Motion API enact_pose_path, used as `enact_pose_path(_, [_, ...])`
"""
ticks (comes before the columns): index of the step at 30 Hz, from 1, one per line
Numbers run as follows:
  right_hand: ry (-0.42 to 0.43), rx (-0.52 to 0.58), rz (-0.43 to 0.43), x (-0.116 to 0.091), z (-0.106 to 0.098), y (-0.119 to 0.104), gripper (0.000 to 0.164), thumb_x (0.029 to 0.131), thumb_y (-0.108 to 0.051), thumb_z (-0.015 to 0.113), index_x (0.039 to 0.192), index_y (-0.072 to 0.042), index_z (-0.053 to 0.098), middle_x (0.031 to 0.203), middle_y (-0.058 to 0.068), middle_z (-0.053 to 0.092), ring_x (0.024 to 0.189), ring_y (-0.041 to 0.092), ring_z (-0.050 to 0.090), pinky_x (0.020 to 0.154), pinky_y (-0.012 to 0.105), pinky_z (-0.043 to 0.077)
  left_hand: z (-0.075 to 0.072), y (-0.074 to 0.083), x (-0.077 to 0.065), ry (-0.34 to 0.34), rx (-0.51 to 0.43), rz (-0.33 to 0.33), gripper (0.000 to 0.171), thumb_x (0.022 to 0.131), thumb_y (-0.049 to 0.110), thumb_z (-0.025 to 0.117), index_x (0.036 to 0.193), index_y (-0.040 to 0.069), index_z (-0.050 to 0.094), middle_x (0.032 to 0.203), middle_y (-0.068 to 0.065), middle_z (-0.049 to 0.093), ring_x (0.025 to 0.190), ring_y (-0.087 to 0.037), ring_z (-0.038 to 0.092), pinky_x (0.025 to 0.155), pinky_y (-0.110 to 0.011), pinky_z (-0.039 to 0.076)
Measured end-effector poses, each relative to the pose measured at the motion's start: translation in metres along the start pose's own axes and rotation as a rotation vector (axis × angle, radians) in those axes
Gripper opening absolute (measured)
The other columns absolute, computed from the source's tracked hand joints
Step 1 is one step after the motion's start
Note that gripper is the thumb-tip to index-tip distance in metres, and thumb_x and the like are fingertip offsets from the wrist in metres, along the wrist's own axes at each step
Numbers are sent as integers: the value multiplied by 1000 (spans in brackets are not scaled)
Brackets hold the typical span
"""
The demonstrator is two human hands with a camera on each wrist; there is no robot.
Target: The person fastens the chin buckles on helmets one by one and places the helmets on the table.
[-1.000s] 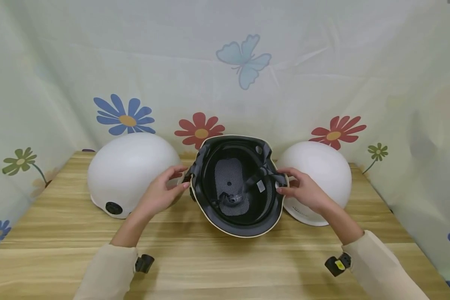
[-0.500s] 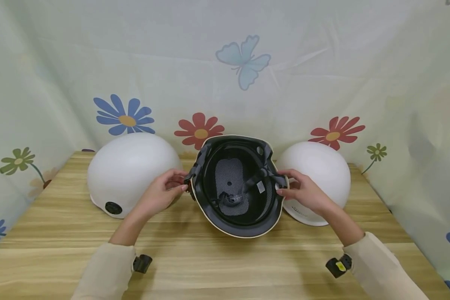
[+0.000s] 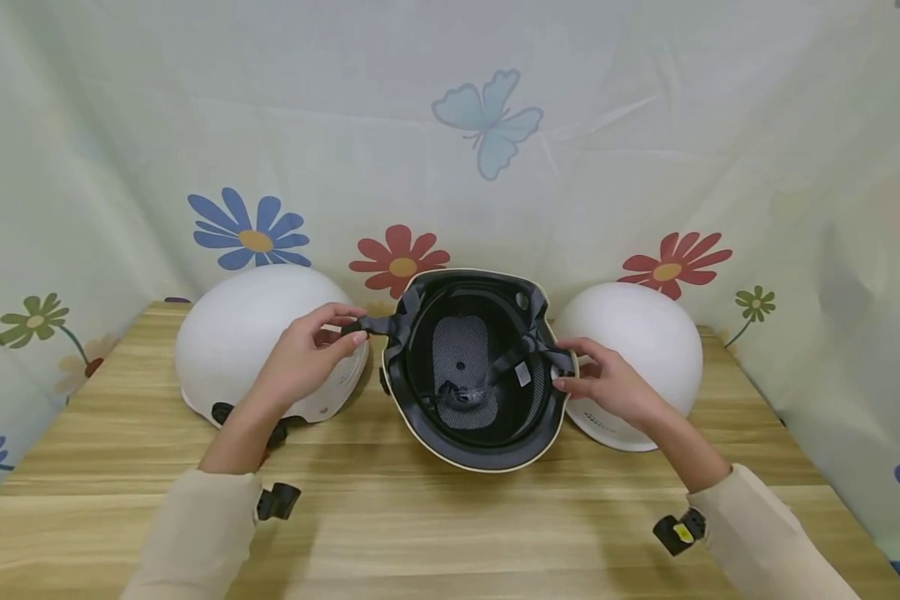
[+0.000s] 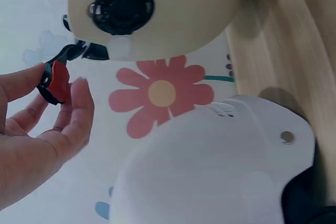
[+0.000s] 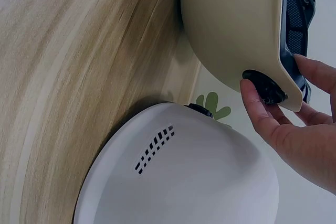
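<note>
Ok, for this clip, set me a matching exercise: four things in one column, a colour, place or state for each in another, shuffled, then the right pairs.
Things:
1. middle helmet
2. clip
3. right hand
4. butterfly

Descriptions:
A. gripping the middle helmet at its edge
B. light blue, printed on the backdrop
C. beige shell, opening facing the head camera
D. red and black, held by the left hand

Pairs: 1-C, 2-D, 3-A, 4-B
</note>
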State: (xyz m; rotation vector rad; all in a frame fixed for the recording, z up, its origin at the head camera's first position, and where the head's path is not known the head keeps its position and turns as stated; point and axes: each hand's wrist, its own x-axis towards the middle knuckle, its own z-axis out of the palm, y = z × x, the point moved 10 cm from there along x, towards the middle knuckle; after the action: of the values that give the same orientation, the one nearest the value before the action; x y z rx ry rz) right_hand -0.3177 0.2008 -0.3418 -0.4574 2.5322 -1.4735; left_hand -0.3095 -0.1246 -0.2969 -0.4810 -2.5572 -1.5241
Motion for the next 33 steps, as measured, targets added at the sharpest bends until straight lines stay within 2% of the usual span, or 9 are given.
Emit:
enact_pose_path(4, [3,1,-6,0,1,-1,51,85,-8,64,130,0,41,121,20,44,88,26,58,73,33,52,4,12,2,-9,11,42,33,88,14,61,119,3,54,110,-16,56,82,-25,63,78,-38,49])
enact_pose_path(9, [4,-14,-12,0,1,-1,52,85,-10,64,131,0,41,121,21,44,88,26,58,73,33,52,12,25,2,5,86,97,29,84,11,67,110,2,58,100,-12,60,80,-22,59,71,-33,48])
enact_pose_path(15, [8,-25,-13,-1,1,-1,53,86,-12,64,131,0,41,122,20,44,88,26,57,74,34,52,28,30,1,-13,113,145,28,80,5,69,107,2,61,86,-9,58,75,-21,55,68,-32,49])
enact_pose_path(20, [9,-13,-14,-2,2,-2,53,85,-14,65,131,0,41,123,20,44,88,26,57,75,35,52,37,32,0,-17,123,204,32,77,1,71,108,4,64,93,-8,58,74,-20,53,67,-31,49])
enact_pose_path(23, [14,-23,-16,-2,1,-2,53,85,-15,65,131,-1,41,123,19,44,87,25,57,74,33,51,38,32,1,-7,106,207,34,76,0,71,109,4,63,96,-8,60,74,-19,54,67,-30,49])
enact_pose_path(29, [15,-27,-21,-3,1,-3,52,85,-14,65,130,0,42,122,20,43,85,25,58,74,34,51,37,28,1,14,95,179,29,75,2,73,102,4,63,84,-7,59,71,-19,53,64,-28,48])
enact_pose_path(33, [17,-30,-23,-3,1,-4,53,85,-14,65,130,0,42,122,20,44,85,25,58,73,31,51,38,31,0,-3,107,210,29,76,1,72,105,6,67,92,-6,60,72,-18,51,61,-27,46])
